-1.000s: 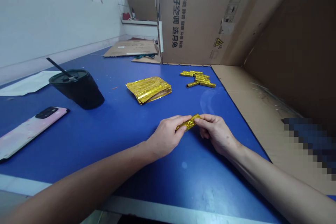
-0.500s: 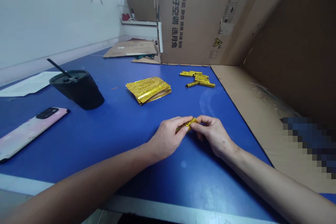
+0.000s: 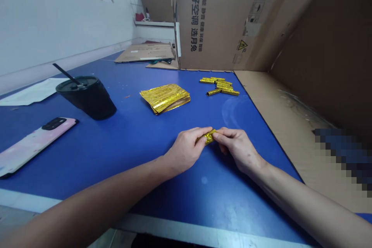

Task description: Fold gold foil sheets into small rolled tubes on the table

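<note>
Between my two hands is a small piece of gold foil paper [image 3: 209,137], partly rolled or folded and half hidden by fingers. My left hand [image 3: 187,151] pinches its left end between thumb and fingers. At the other end, my right hand [image 3: 235,145] grips it with thumb and fingertips. Farther off lies a stack of flat gold foil sheets [image 3: 165,98], its top sheets slightly fanned. Several narrow gold foil rolls [image 3: 223,86] lie in a loose pile at the far right of the blue table [image 3: 139,131].
A black cup with a straw [image 3: 90,99] and a phone in a pink-and-white case [image 3: 31,143] stand and lie at the left, by a white sheet [image 3: 31,92]. Large cardboard [image 3: 217,23] rises behind; flat cardboard [image 3: 147,52] lies at the back.
My left thumb has shifted back a little along the gold foil paper, so more of its middle shows. Both hands stay in nearly the same place; the view has tilted slightly.
</note>
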Motion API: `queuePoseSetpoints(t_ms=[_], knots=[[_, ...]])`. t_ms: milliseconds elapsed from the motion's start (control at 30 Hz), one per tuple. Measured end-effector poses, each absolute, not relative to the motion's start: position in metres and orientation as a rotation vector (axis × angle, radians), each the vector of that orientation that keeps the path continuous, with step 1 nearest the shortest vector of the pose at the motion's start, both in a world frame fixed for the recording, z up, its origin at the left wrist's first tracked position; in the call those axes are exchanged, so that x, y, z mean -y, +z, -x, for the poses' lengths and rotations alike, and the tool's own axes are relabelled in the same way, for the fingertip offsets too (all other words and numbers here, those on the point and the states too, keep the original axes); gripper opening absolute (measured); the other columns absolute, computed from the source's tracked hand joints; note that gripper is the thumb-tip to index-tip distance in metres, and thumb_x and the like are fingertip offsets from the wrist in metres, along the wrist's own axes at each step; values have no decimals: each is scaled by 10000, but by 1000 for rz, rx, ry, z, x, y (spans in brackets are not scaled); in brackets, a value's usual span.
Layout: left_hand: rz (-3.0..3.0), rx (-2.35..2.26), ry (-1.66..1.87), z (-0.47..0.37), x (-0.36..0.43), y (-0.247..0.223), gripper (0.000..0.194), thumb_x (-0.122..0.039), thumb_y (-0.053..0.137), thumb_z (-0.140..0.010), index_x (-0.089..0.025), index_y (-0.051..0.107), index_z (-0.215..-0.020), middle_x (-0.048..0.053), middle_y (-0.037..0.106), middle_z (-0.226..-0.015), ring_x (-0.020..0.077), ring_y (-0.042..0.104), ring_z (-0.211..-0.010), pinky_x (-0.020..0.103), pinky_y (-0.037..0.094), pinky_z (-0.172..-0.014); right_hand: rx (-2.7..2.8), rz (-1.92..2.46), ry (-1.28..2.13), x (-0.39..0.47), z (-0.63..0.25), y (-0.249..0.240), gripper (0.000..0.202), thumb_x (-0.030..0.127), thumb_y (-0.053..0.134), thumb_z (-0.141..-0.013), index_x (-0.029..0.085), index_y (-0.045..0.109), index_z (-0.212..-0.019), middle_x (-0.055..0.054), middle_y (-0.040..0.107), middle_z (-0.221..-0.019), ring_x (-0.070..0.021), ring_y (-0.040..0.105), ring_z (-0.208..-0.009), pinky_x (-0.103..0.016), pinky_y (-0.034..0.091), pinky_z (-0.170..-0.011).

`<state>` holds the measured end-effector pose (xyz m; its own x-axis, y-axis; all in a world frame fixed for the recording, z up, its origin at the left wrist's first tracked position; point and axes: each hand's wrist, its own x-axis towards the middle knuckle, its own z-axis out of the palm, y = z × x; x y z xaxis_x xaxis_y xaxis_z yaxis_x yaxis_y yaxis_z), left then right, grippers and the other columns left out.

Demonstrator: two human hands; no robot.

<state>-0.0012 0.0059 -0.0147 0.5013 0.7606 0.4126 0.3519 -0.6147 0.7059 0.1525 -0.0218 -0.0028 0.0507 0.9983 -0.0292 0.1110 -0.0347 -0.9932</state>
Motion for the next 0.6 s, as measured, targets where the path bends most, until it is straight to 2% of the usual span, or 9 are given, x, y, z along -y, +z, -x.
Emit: queuePoseSetpoints(t_ms=[100,333,600], knots=[[-2209,-915,984,0,-4,-16,305,-114,435,-806,-125,586,-1071,59,640,-1030,143,595,-929,283,464,-852,1245,1352,1123,22,-152,-1,241,296,636,-620,153,541,-451,53,428,-458,-59,326,-415,-238,222,-412],[-2265,-880,1020,-2,-1,-17,303,-104,436,-805,-110,585,-1068,73,644,-1010,147,596,-919,283,470,-838,1174,1384,1142,25,-152,-4,153,282,633,-601,147,584,-551,66,427,-406,-57,295,-392,-232,200,-396],[-2237,-901,1023,-3,1,-16,294,-118,438,-807,-124,595,-1055,58,655,-993,143,609,-892,277,478,-824,1202,1406,1115,25,-151,-1,145,255,658,-566,151,561,-537,74,434,-409,-55,311,-396,-230,202,-394]])
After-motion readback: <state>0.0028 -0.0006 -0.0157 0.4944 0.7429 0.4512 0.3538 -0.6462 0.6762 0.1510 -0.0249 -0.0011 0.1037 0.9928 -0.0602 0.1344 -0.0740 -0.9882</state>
